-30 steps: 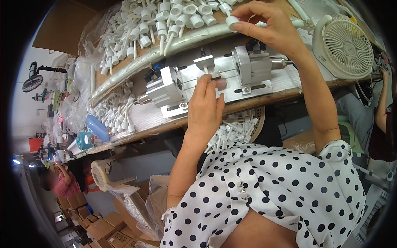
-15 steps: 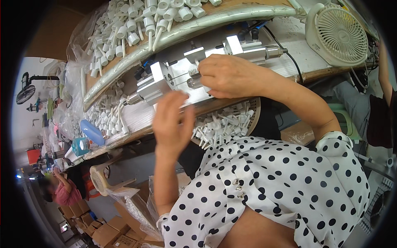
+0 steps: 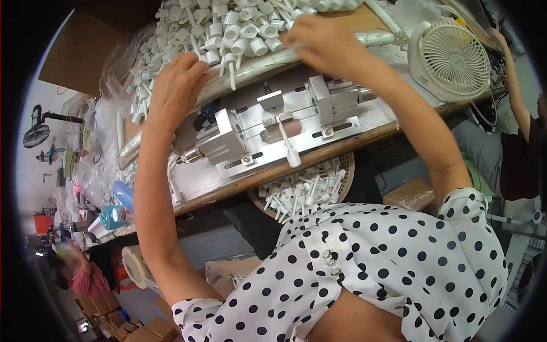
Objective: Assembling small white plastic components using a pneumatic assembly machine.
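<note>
My left hand (image 3: 176,85) is over the front left of a heap of white caps with long stems (image 3: 245,31), its fingers bent together; what they hold, if anything, is hidden. My right hand (image 3: 322,45) hovers at the heap's front right, its fingers smeared by motion. Between my arms sits a metal clamping fixture (image 3: 228,142) with two upright blocks and thin rods pointing inward. In its middle lies a small clear pinkish piece (image 3: 292,127). A white stemmed cap (image 3: 292,155) lies across it, one end toward me. Neither hand touches the fixture.
The heap lies on a raised board with a plastic-wrapped rim (image 3: 259,69). A basket (image 3: 348,171) of white stemmed parts is below the table edge. A white fan (image 3: 453,60) stands right. Left are a teal-and-white container (image 3: 113,216) and blue object (image 3: 123,194). Other people are nearby.
Both hands have moved up and away from the fixture to the heap, the left one from in front of it. The fixture's middle, with the white stemmed cap across it, is now uncovered.
</note>
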{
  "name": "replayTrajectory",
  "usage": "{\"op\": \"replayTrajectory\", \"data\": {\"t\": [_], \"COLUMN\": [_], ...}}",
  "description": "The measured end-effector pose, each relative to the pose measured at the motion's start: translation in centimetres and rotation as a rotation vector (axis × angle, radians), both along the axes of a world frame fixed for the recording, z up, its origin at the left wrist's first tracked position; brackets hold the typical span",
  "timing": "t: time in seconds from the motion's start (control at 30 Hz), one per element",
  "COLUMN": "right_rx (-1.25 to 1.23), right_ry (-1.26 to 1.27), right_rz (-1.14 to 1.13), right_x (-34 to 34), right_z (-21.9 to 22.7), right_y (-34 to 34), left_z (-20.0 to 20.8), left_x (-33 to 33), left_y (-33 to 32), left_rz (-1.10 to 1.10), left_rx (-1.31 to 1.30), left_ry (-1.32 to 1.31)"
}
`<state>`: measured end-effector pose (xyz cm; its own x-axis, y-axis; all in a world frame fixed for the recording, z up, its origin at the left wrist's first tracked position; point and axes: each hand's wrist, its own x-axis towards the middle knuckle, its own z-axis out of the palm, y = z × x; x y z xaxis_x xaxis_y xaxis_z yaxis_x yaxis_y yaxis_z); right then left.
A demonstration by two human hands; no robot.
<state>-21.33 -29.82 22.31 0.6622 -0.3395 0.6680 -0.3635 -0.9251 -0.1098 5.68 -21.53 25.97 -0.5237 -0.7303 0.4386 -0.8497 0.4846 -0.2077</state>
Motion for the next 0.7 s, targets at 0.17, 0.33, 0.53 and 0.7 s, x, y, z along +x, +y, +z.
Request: {"op": "replayTrajectory", "data": {"t": [0.17,0.33,0.53,0.7], "right_rx": [-0.127,0.049,0.408,0.006], "right_ry": [0.021,0.202,-0.086,-0.139], "right_rz": [-0.204,-0.199,0.169,0.462], "right_x": [0.9,1.0,-3.0,0.0], "right_z": [-0.9,2.4,1.5,-4.8], "right_y": [-5.4,-3.0,2.4,8.0], "left_z": [-0.9,-3.6,-9.3,-11.2], "left_x": [0.3,-3.1,-10.7,-12.3], "left_y": [1.0,6.7,11.8,12.7], "left_rz": [0.145,0.267,0.231,0.195], "left_rx": [-0.063,0.014,0.114,0.2], "left_ry": [0.321,1.099,1.5,1.7]}}
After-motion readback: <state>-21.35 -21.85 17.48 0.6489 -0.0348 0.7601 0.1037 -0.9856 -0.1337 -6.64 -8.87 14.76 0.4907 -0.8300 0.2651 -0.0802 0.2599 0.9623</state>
